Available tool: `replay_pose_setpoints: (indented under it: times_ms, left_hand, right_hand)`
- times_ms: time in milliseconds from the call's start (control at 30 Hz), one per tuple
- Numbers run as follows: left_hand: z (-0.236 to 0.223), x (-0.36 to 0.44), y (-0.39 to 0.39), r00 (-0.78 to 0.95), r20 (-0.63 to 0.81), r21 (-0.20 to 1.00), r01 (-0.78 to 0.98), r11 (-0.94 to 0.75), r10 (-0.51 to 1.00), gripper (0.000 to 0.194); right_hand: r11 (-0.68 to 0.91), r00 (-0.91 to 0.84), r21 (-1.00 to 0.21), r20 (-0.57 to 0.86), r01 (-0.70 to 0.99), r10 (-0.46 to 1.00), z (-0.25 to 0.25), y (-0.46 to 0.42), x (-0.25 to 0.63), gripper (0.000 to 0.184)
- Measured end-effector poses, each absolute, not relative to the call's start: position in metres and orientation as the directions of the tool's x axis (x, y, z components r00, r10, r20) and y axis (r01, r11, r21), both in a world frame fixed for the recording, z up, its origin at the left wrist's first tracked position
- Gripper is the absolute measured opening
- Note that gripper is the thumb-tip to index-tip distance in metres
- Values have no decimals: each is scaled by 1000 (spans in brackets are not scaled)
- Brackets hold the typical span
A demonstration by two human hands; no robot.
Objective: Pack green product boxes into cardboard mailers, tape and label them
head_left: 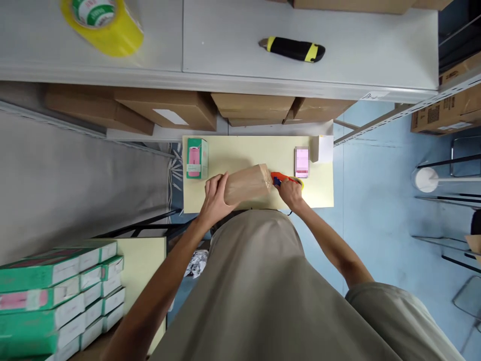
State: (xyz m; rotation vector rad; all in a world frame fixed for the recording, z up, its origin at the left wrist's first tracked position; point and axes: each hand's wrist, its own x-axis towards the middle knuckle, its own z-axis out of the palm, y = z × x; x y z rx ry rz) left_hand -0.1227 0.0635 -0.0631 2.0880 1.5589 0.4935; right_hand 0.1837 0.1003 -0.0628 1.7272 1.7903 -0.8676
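Half-curling left hand (217, 198) round package (245, 185), likely steadying it; clenching tape dispenser (278, 176) in right hand (291, 193) right of package.

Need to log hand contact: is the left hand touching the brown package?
Touching: the head view shows the left hand gripping the brown package at its left end, with no gap between.

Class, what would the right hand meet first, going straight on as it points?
Beyond its orange tool, the right hand would likely meet the brown package, though depth is unclear.
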Motion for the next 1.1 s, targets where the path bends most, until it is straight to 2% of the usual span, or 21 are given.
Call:
replay_pose_setpoints:
  times_ms: [67,100,233,333,400,467,533,600,667,767,867,900,967,1033,1100]
  left_hand:
    - [-58,-129,63,245,25,574,791,-215,969,114]
    - [-57,-131,63,226,29,570,797,-202,974,114]
    - [-55,-141,62,207,42,550,812,-196,977,112]
    - [-55,-144,58,230,42,522,825,-218,972,108]
    - [-53,-143,55,245,34,504,833,-228,969,103]
    - [-51,-137,52,270,40,499,829,-253,962,98]
    - [-49,-127,48,295,50,507,816,-279,954,95]
    - [-48,-116,45,296,56,512,811,-282,953,94]
    - [-49,-108,42,275,73,512,815,-273,959,93]
    - [-56,-106,37,239,117,543,797,-263,964,102]
    - [-67,-111,31,71,134,604,785,-139,988,121]
    - [-71,-112,28,-1,125,621,780,-78,992,119]
    - [-79,-111,24,-99,84,649,760,21,992,104]
    - [-85,-108,21,-156,35,666,740,93,987,91]
    - [-91,-104,20,-240,-2,670,720,180,971,88]
  right_hand:
    - [-119,74,-24,-653,993,754,-78,87,187,58]
    - [-153,105,-22,-630,988,769,-86,80,188,57]
    - [-149,87,-52,-606,988,791,-103,61,192,46]
    - [-191,117,-71,-571,979,813,-90,57,192,40]
    - [-208,105,-174,-468,963,877,-67,57,185,46]
    - [-152,34,-334,-334,930,942,-41,58,171,56]
    - [-84,-62,-449,-300,890,952,-20,60,151,67]
    - [-96,-72,-454,-338,886,938,-12,63,131,83]
    - [-133,-31,-444,-342,886,939,-19,66,120,89]
    - [-145,-27,-568,-283,810,959,-45,67,121,73]
    - [-152,-20,-740,-219,655,976,-72,61,131,67]
    - [-156,-3,-780,-198,607,980,-79,58,133,67]
    - [-156,27,-826,-169,541,985,-88,54,134,66]
    - [-142,9,-843,-161,518,987,-93,52,132,64]
    - [-94,-35,-848,-131,522,991,-98,52,129,60]
